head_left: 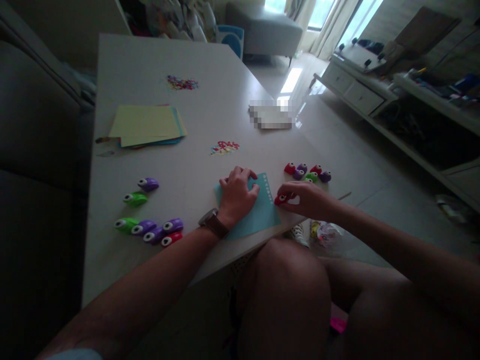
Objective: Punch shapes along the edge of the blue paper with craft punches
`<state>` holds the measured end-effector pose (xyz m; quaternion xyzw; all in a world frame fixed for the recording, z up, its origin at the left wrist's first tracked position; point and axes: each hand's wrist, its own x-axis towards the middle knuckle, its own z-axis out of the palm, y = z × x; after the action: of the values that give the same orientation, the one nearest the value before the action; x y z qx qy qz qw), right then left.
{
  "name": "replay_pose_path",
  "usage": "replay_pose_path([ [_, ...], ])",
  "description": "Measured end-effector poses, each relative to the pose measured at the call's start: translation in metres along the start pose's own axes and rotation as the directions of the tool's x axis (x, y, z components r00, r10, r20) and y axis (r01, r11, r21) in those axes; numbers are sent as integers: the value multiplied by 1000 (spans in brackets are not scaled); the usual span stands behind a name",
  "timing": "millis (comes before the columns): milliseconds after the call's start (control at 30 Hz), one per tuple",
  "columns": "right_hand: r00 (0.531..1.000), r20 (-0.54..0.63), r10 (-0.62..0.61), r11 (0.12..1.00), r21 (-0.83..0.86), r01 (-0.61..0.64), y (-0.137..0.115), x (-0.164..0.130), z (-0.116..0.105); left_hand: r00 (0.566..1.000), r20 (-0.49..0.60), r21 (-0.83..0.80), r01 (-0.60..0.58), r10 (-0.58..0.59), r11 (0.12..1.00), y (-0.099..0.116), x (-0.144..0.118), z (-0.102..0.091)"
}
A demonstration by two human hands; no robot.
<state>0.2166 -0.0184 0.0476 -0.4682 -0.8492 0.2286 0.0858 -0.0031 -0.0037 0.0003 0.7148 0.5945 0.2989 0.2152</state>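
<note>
A teal paper sheet [262,212] lies at the near edge of the white table [150,70], with a row of small punched holes along its right side. My left hand [238,192] presses flat on the sheet's left part; a watch sits on that wrist. My right hand [305,199] grips a small red craft punch [280,199] at the sheet's right edge.
Several punches in red, purple and green sit in a cluster [308,173] right of the sheet, others in a group [150,231] and a pair [141,192] on the left. A stack of coloured paper [146,125] and two confetti piles [225,147] [182,83] lie farther back.
</note>
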Motion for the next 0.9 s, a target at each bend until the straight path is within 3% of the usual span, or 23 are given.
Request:
replay_pose_path([
  [233, 1000, 0, 2, 1000, 4, -2, 2, 0, 1, 999, -43, -37, -26, 24, 999, -2, 0, 2],
  [667, 999, 32, -16, 1000, 12, 15, -3, 2, -1, 999, -29, -40, -16, 15, 999, -1, 0, 1],
  [900, 997, 83, -6, 995, 104, -3, -8, 3, -4, 999, -30, -2, -29, 29, 1000, -2, 0, 1],
])
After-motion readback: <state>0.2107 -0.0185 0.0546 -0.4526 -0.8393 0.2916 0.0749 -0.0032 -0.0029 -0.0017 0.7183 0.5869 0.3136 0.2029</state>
